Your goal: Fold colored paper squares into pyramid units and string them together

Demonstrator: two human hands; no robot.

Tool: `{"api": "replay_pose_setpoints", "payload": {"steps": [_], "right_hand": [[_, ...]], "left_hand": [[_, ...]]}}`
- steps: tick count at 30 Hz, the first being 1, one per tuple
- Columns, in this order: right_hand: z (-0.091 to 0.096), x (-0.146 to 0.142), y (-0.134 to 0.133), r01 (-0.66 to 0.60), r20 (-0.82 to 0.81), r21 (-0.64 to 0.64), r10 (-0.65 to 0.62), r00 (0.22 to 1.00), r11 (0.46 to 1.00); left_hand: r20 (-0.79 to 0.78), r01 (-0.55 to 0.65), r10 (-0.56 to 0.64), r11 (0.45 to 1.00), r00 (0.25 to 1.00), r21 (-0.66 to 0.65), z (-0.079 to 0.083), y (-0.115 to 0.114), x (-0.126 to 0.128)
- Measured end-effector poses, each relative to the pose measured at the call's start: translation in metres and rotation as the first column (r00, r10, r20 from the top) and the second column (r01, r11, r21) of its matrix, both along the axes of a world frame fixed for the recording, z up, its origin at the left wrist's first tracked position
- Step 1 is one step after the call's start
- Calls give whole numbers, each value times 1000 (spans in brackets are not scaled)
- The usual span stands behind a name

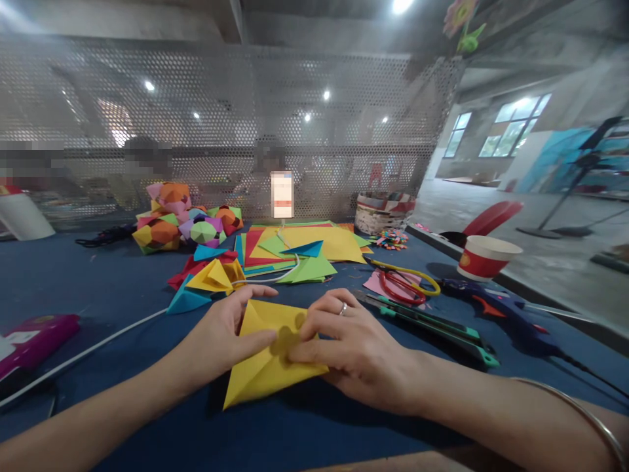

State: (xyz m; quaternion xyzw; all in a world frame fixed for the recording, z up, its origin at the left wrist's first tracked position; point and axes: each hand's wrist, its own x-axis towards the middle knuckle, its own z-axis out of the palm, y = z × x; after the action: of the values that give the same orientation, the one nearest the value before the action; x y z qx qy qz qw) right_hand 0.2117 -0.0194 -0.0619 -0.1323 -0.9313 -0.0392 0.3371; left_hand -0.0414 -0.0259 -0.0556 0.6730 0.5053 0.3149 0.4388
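Observation:
Between my hands, just above the blue table, is a partly folded sheet of yellow paper with creases running across it. My left hand grips its left side, thumb lying on the top face and fingers behind the edge. At the right side, my right hand is closed on the paper, its fingertips pressed on the face and the thumb partly hidden. Folded pieces in yellow and blue lie just beyond my left hand.
Stacked coloured paper lies ahead, with scissors, a utility knife and a glue gun on the right. Paper balls, a phone, a basket and a paper cup stand farther back. A white cable crosses the left.

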Motion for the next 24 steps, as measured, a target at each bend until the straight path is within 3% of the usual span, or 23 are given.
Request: {"api": "replay_pose_setpoints", "payload": {"steps": [4, 8, 10, 14, 18, 21, 24], "right_hand": [[-3, 3, 6, -35, -34, 23, 36, 999, 999], [-5, 4, 7, -84, 29, -61, 86, 996, 995], [-6, 3, 6, -71, 71, -120, 80, 994, 990], [-6, 4, 3, 13, 182, -219, 28, 983, 976], [-5, 6, 1, 51, 201, -230, -4, 980, 972], [-5, 6, 0, 55, 182, -229, -13, 983, 972], [-6, 6, 0, 58, 167, -217, -22, 986, 975]], "left_hand": [[-139, 0, 8, 998, 990, 63, -3, 1, -8], [-259, -6, 90, 952, 962, 307, -7, -4, -14], [-295, 60, 93, 881, 951, 470, -9, -10, -17], [-484, 400, -41, 628, 874, 668, -15, -30, -30], [-592, 492, -16, 572, 806, 656, -24, -44, -44], [-664, 588, -3, 469, 748, 660, -24, -41, -43], [-677, 606, 74, 382, 733, 698, -22, -37, -35]]}}
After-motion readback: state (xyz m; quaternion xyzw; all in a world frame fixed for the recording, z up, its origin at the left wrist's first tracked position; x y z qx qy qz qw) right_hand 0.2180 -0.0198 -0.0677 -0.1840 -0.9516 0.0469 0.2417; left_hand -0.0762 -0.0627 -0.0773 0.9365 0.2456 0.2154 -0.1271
